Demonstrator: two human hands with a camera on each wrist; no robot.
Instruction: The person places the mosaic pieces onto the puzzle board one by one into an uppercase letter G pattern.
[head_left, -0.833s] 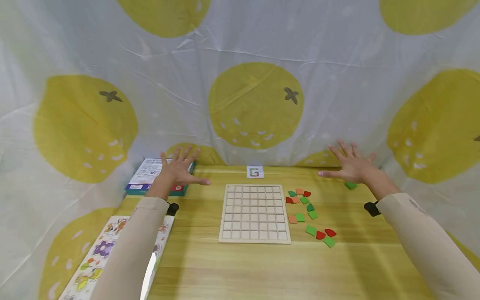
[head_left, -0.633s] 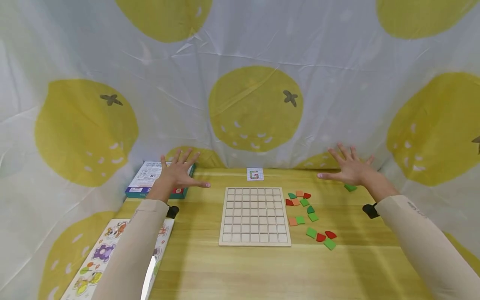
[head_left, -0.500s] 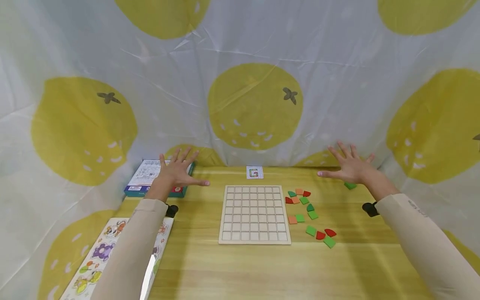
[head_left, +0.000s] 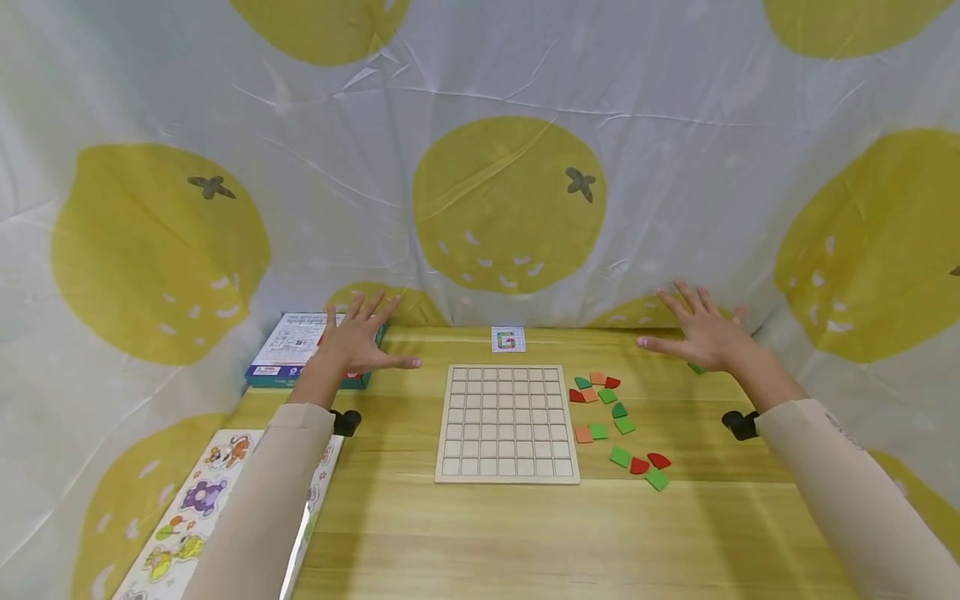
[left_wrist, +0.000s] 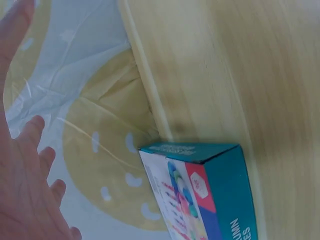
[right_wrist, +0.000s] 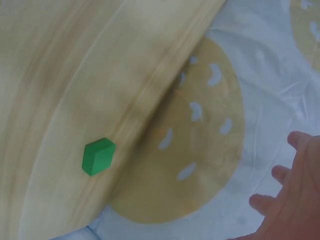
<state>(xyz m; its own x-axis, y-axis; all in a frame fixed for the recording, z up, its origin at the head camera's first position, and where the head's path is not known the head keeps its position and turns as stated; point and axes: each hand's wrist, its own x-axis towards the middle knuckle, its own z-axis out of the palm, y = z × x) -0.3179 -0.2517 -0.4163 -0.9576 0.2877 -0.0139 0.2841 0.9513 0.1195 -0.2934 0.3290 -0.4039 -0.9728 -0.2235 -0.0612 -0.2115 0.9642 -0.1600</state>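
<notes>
Both hands are held up with fingers spread, holding nothing. My left hand (head_left: pixel 348 343) is above the teal-sided box (head_left: pixel 288 354) at the back left; in the left wrist view the box (left_wrist: pixel 227 200) lies apart from the hand. My right hand (head_left: pixel 708 337) hovers at the back right, over a green block (right_wrist: pixel 98 156) partly hidden beneath it in the head view. Between the hands lies a wooden grid board (head_left: pixel 507 425) with bare squares. Red, orange and green tiles (head_left: pixel 620 456), square and quarter-round, lie scattered to its right.
A small printed card (head_left: pixel 507 339) lies behind the board. At the left, a picture puzzle board (head_left: pixel 202 497) is partly covered by the left sleeve (head_left: pixel 258 508). A lemon-print curtain (head_left: pixel 510 204) hangs along the back edge of the wooden table (head_left: pixel 480 533).
The head view has shifted slightly, so the table and its things sit a little higher in it. Both hands keep their spread pose, and the board and tiles stay in place.
</notes>
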